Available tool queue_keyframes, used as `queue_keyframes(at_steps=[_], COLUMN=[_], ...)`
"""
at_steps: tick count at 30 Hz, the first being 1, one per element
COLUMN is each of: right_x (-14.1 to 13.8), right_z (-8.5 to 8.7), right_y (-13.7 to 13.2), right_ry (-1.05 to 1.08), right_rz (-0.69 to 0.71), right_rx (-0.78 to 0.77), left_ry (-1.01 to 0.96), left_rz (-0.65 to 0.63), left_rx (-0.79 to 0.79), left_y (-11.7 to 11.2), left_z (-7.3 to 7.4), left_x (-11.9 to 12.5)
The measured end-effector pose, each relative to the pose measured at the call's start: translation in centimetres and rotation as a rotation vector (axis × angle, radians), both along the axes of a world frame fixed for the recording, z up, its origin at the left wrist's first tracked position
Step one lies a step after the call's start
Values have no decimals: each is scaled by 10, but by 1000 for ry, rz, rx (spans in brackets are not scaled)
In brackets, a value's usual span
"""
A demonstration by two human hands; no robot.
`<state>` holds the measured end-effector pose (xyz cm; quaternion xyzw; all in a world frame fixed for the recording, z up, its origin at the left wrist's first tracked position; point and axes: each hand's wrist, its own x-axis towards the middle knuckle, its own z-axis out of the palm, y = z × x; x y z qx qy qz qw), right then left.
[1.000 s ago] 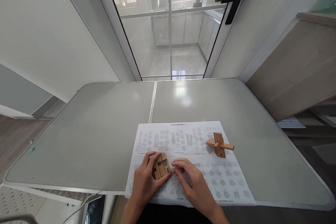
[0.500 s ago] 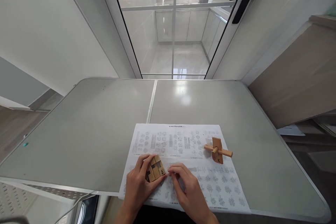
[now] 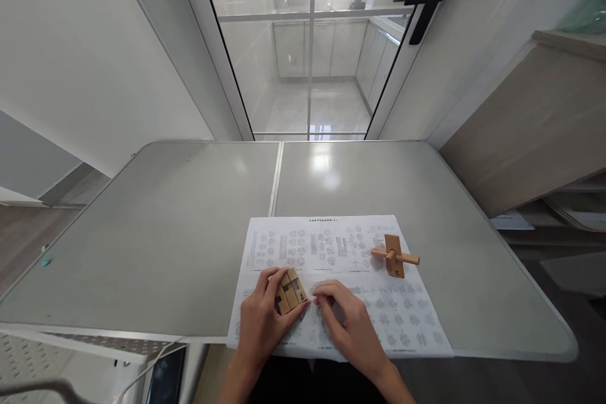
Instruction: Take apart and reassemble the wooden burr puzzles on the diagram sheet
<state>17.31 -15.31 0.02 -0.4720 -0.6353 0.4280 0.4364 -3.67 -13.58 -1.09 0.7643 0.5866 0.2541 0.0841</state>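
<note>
My left hand (image 3: 260, 312) is closed around a flat wooden block puzzle (image 3: 292, 292) marked with a 3, thumb along its near edge and fingers on the far left side. Dark gaps show between the puzzle's pieces. Just right of the puzzle, my right hand (image 3: 345, 319) has its thumb and fingertips pinched together; whatever lies between them is too small to make out. Beneath both hands is a large printed paper sheet (image 3: 411, 341) covered with puzzle diagrams. A second wooden puzzle (image 3: 394, 257), a cross-like one marked 2, rests on the sheet's right side.
The paper lies at the near edge of a grey table (image 3: 142, 233) with a white seam across it. Beyond stands a glass door (image 3: 293, 95) with a black handle (image 3: 432, 0). A small green bit (image 3: 46, 262) is at the table's left edge.
The camera view has shifted slightly, so the sheet, puzzles and hands appear a little higher. Both hands keep nearly the same pose, the left still holding the puzzle marked 3.
</note>
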Motion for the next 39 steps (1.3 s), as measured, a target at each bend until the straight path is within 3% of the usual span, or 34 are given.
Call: queue_keyframes(at_steps=[10, 15, 20, 27, 39], right_x=[1, 2, 1, 0, 0], right_z=[-1, 0, 0, -1, -4], right_y=[-2, -2, -4, -5, -4], right_ry=[-28, -39, -22, -14, -19], right_rz=[0, 7, 0, 7, -12], right_rx=[5, 1, -8, -20, 2], left_ry=[-27, -41, -21, 5, 50], left_rz=[64, 255, 334, 366, 410], left_rx=[-10, 18, -37, -69, -95], left_y=[5, 30, 57, 76, 78], left_z=[9, 18, 24, 22, 15], left_x=[-2, -16, -27, -24, -17])
